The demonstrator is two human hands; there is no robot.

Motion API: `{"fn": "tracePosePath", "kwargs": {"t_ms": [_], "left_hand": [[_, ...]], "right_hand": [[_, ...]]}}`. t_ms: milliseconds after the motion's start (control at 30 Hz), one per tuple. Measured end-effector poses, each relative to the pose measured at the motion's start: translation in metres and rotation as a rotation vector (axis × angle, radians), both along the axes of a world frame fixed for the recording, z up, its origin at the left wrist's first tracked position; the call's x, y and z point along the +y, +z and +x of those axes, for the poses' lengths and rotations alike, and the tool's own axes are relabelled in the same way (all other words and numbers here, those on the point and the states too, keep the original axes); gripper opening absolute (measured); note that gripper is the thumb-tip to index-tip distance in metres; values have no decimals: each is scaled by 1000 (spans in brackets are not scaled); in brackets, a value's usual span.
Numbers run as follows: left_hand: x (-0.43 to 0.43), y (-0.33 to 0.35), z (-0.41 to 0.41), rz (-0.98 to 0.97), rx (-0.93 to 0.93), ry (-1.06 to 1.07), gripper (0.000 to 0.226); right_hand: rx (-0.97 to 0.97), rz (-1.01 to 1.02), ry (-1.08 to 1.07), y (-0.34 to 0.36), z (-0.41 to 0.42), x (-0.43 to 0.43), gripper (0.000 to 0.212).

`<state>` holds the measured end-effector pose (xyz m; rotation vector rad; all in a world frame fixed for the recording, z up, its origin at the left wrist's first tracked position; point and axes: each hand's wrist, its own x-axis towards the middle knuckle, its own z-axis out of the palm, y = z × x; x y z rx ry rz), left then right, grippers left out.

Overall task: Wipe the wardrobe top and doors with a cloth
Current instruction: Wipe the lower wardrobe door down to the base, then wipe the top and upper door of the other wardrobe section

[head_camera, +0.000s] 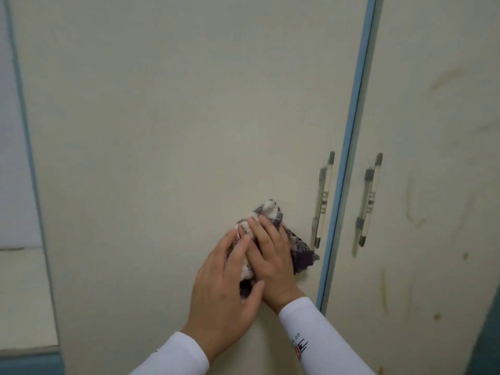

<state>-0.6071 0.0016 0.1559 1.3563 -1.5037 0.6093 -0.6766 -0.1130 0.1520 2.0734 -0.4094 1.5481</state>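
Observation:
A cream wardrobe door (176,117) with blue edging fills most of the view. A crumpled purple and white cloth (297,247) is pressed flat against its lower right part, just left of the door's handle (322,198). My right hand (273,255) lies on the cloth with fingers pointing up. My left hand (227,290) overlaps it from the left and also presses on the cloth. Both wrists wear white sleeves. The cloth's middle is hidden under my hands.
A second cream door (438,158) stands to the right, marked with brownish streaks and spots, with its own handle (369,198). A blue strip (349,147) runs between the doors. At far left a pale ledge (24,299) and wall show.

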Motion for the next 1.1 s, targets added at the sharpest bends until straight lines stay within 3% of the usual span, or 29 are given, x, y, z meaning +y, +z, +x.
{"fn": "tracePosePath", "kwargs": {"t_ms": [133, 233, 367, 467, 567, 633, 733, 867, 1000, 1100], "left_hand": [[17, 35, -12, 102, 392, -101, 74], [21, 56, -28, 120, 478, -215, 59], [22, 84, -49, 135, 596, -376, 35], [18, 101, -64, 169, 812, -566, 16], [10, 114, -81, 174, 988, -721, 4], [4, 123, -89, 186, 1050, -790, 8], [-6, 139, -97, 207, 1030, -820, 14], [-17, 162, -99, 237, 941, -815, 37], [-23, 185, -93, 302, 762, -777, 55], [-30, 194, -85, 470, 601, -728, 44]], "right_hand": [[-107, 97, 129, 40, -18, 23, 41], [-220, 198, 154, 64, -38, 40, 36], [-417, 540, 324, 88, -64, 62, 42], [-393, 648, 424, 100, -83, 73, 53], [-316, 725, 479, 112, -101, 77, 47], [-274, 849, 566, 120, -114, 75, 41], [-272, 907, 691, 128, -136, 63, 41], [-444, 849, 715, 135, -161, 40, 20], [-470, 629, 368, 144, -187, 20, 28], [-450, 333, 87, 153, -206, 11, 23]]}}
